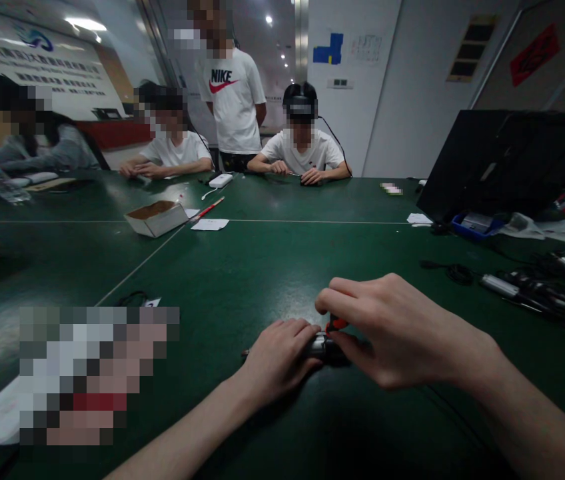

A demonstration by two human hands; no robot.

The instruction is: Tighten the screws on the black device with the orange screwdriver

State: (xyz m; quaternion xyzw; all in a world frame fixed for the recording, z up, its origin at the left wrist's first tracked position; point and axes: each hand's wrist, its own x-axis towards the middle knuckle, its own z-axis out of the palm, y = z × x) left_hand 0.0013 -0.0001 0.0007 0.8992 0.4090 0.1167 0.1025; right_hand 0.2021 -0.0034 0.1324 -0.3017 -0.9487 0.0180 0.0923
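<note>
Left hand (pixel 282 353) clamps silver tool (pixel 318 345) crosswise, pointing left; right hand (pixel 387 333) pinches orange piece (pixel 339 324).

The green table (pixel 247 267) leaves room ahead; monitor (pixel 507 163) and cables (pixel 552 299) obstruct rightward.

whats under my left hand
Under your left hand lies a silver and black cylindrical tool, showing to the right. A dark tip pokes out at left; whatever joins them is covered.
</note>
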